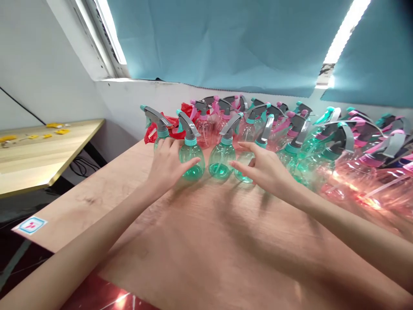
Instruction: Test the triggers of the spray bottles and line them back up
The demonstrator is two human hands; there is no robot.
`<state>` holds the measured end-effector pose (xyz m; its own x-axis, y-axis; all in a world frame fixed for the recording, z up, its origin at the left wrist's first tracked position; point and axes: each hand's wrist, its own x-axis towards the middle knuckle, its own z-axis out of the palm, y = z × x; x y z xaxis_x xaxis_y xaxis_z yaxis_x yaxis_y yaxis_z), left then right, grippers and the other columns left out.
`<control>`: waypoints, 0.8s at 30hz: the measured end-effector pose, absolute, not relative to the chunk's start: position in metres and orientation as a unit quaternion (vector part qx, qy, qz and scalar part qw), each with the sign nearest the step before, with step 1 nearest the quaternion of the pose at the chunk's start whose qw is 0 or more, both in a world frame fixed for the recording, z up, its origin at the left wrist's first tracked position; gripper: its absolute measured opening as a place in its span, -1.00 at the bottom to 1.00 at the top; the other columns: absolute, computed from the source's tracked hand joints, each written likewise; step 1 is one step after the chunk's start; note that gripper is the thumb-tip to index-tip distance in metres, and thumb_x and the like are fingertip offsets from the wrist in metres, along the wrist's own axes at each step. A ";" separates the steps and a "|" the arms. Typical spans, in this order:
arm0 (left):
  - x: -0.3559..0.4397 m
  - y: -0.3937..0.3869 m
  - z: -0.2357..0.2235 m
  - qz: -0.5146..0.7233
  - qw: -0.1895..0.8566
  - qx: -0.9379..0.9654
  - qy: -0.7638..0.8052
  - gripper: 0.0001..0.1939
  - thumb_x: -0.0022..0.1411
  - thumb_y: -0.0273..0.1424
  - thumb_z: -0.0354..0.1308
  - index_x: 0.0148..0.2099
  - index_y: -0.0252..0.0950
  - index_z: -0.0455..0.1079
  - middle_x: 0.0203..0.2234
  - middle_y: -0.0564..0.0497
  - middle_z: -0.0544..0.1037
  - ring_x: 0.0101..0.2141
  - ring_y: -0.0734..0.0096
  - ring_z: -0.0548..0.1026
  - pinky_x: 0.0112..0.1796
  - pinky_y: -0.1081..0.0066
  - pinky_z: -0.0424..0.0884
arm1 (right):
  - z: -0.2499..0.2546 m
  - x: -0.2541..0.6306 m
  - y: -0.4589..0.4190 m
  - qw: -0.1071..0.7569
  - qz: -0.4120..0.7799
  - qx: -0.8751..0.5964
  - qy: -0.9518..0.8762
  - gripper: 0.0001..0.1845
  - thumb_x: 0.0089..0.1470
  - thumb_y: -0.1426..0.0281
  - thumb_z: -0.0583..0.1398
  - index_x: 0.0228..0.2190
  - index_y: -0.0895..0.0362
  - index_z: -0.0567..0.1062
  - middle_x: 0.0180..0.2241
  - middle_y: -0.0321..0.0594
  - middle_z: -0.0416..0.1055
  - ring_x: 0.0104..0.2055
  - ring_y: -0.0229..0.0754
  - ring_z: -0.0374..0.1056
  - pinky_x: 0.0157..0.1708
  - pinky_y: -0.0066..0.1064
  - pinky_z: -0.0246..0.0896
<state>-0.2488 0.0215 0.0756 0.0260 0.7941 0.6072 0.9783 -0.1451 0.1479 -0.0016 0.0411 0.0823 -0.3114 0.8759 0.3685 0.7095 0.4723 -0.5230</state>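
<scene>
My left hand [166, 162] is at a row of clear green spray bottles with grey trigger heads. Its thumb is stretched out across the front of one green spray bottle [193, 165], and its other fingers reach up in front of the spray bottle [161, 132] at the row's left end. Whether it touches either one I cannot tell. My right hand [266, 167] has thumb and index finger apart, just right of another green spray bottle [222, 160]. Behind those fingers, a further green bottle [244, 172] is partly hidden. All these bottles stand upright on the wooden table [193, 241].
Many pink and green spray bottles [335, 150] crowd the right and back of the table. Red plastic [171, 122] lies behind the row. At the left, a separate wooden desk [29, 159] holds small yellow pieces [62, 131]. A sticker [31, 225] marks the near-left corner.
</scene>
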 end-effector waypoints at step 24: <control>-0.237 0.001 0.064 -0.368 0.148 -0.705 -0.588 -0.45 0.23 -0.16 0.22 0.18 -0.32 0.27 -0.10 -0.15 0.34 -0.01 0.06 0.31 0.05 0.09 0.26 | 0.069 -0.036 0.067 0.295 0.223 -0.489 -0.790 -0.34 0.10 0.15 0.17 0.09 0.31 0.19 -0.12 0.21 0.44 -0.53 -0.12 0.44 -0.44 -0.22 0.31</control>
<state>-0.2367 0.0014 0.0636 0.0387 0.7201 0.6928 0.9380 -0.2653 0.2233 -0.0356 0.0670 0.0687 -0.3482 0.9040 0.2481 0.6401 0.4226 -0.6416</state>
